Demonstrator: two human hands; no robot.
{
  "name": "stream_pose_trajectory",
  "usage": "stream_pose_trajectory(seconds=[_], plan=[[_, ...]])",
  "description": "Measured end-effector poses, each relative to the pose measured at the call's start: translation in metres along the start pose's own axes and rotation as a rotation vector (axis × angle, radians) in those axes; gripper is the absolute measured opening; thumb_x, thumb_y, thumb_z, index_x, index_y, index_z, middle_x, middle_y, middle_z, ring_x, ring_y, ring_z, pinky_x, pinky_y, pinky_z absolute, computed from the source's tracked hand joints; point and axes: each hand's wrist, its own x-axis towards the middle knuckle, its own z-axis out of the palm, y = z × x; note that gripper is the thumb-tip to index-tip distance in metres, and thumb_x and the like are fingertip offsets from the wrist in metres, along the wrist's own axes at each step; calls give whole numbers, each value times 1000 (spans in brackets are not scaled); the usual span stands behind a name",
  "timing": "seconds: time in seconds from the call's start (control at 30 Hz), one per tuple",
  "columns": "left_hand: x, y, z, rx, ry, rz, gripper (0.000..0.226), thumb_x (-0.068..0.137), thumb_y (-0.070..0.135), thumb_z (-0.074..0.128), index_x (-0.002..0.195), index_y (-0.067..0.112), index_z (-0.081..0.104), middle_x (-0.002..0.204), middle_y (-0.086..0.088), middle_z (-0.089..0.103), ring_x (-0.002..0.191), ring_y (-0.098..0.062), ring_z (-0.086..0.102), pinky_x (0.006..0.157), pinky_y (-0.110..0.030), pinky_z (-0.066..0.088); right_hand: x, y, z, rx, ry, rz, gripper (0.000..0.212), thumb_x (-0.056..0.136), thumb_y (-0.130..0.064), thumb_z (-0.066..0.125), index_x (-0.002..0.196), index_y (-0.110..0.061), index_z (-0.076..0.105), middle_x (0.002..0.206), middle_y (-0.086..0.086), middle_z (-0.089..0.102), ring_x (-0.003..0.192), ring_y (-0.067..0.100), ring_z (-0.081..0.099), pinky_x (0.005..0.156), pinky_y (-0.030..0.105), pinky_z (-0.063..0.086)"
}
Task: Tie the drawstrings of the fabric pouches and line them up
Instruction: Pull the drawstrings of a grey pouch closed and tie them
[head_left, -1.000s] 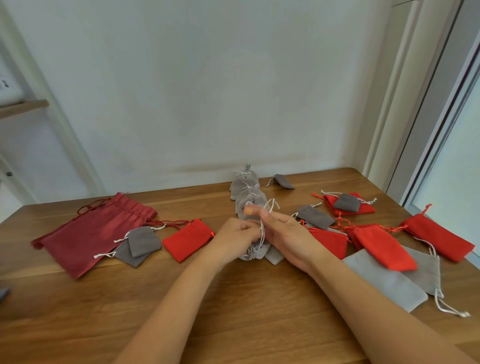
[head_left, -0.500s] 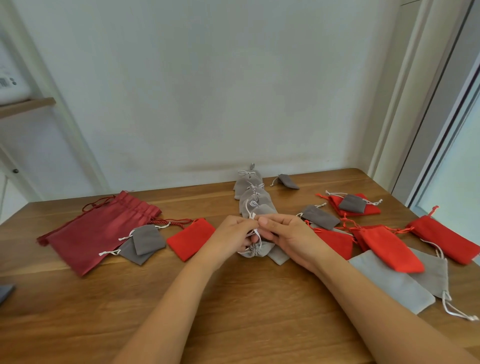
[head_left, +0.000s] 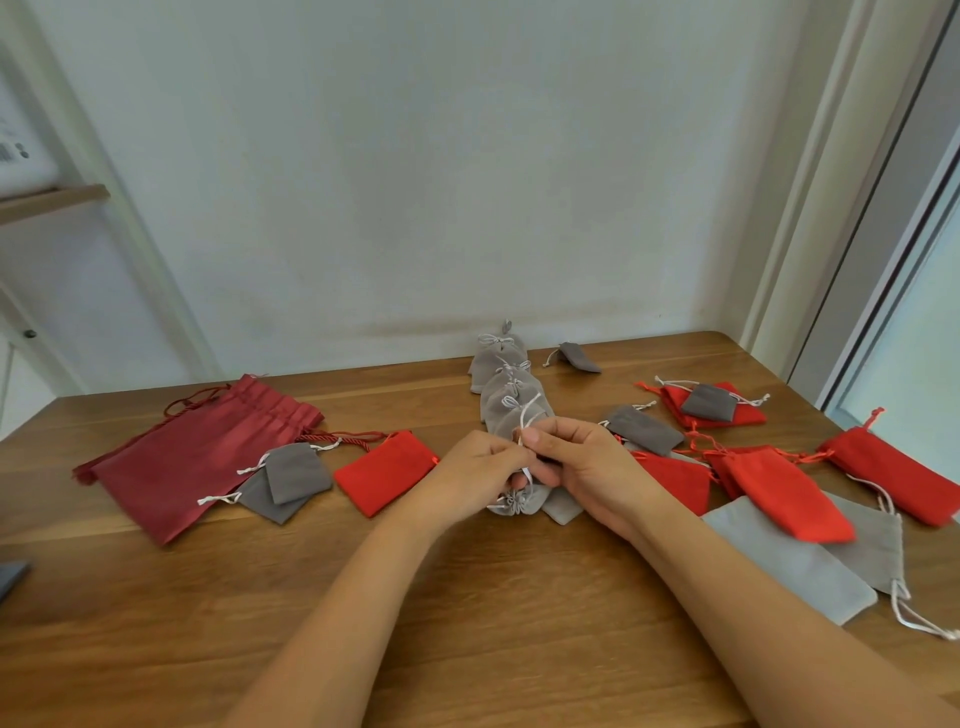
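Noted grey pouches (head_left: 498, 364) in a row at centre, overlapping, far to near, tied with white bows on top. Found nearest pouch (head_left: 519, 503) bunched shut, white cord (head_left: 525, 413) rising from it. Logged at left, lying flat: large maroon pouch (head_left: 208, 452), two dark grey pouches (head_left: 291, 478), one red pouch (head_left: 384, 473). Logged at right, scattered and overlapping: red pouches (head_left: 779, 483), light grey pouches (head_left: 789, 561), loose cords trailing.

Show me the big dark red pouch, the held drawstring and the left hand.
dark red pouch (head_left: 197, 457), head view, middle of the cloth.
drawstring (head_left: 525, 413), head view, its raised loop.
left hand (head_left: 470, 474), head view, back of the hand.
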Motion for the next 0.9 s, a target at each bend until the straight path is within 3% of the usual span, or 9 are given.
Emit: stream_pose_trajectory(seconds=[0.1, 0.2, 0.3, 0.43, 0.63, 0.73, 0.83, 0.9], plan=[[1, -1, -1, -57, 16, -9, 36, 94, 19, 46, 80, 16, 79, 54, 8, 47, 43, -1, 35, 48, -15, 30, 0, 0, -2, 43, 8, -11, 17, 82, -19, 65, 82, -2, 64, 75, 10, 65, 77, 22, 62, 77, 30, 53], [5, -4, -3, -115, 102, -17, 37, 94, 15, 44, 81, 11, 78, 54, 5, 45, 45, -5, 34, 47, -17, 30, 0, 0, -4, 121, 31, 4, 17, 81, -17, 64, 85, 0, 63, 81, 12, 68, 83, 21, 66, 77, 28, 56], [8, -9, -6, -277, 203, -53, 26, 94, 14, 52, 89, 3, 75, 61, 0, 57, 51, -8, 45, 51, -18, 39, 2, 0, -8, 204, 39, 3, 24, 73, -25, 74, 83, -4, 67, 87, 13, 70, 90, 21, 68, 85, 29, 56], [6, -10, -15, -570, 134, -59, 15, 92, 3, 57, 96, 2, 71, 75, -8, 69, 62, -9, 61, 60, -16, 53, 4, -1, -11, 245, -13, -22, 37, 53, -41, 92, 76, -18, 75, 96, 5, 71, 97, 16, 66, 96, 31, 51], [3, -6, -21, -685, 109, -65, 12, 79, -4, 64, 85, 3, 73, 75, -10, 70, 64, -11, 66, 63, -17, 56, -2, -9, -4, 222, -148, -44, 31, 62, -37, 87, 80, -14, 77, 105, 5, 71, 104, 18, 66, 89, 28, 53], [1, -5, -24, -644, 88, -30, 13, 71, -2, 69, 76, 8, 75, 74, -9, 71, 64, -12, 65, 63, -19, 56, -2, -7, -3, 184, -142, -24, 39, 72, -39, 82, 90, -6, 73, 115, 17, 65, 112, 29, 59, 103, 40, 44], [-2, -3, -27, -419, 82, 47, 13, 69, 4, 75, 76, 14, 75, 76, -5, 71, 67, -11, 64, 65, -22, 53, 0, -5, -4, 103, -85, -2, 25, 88, -36, 63, 85, -12, 67, 98, 10, 68, 97, 23, 64, 91, 35, 50], [-3, -3, -28, -278, 106, 89, 14, 76, 0, 73, 80, 13, 72, 74, -1, 72, 67, -8, 66, 62, -19, 52, 0, -3, -4, 67, -85, 16, 10, 88, -21, 63, 92, -11, 64, 94, 9, 68, 90, 21, 65, 83, 30, 54]])
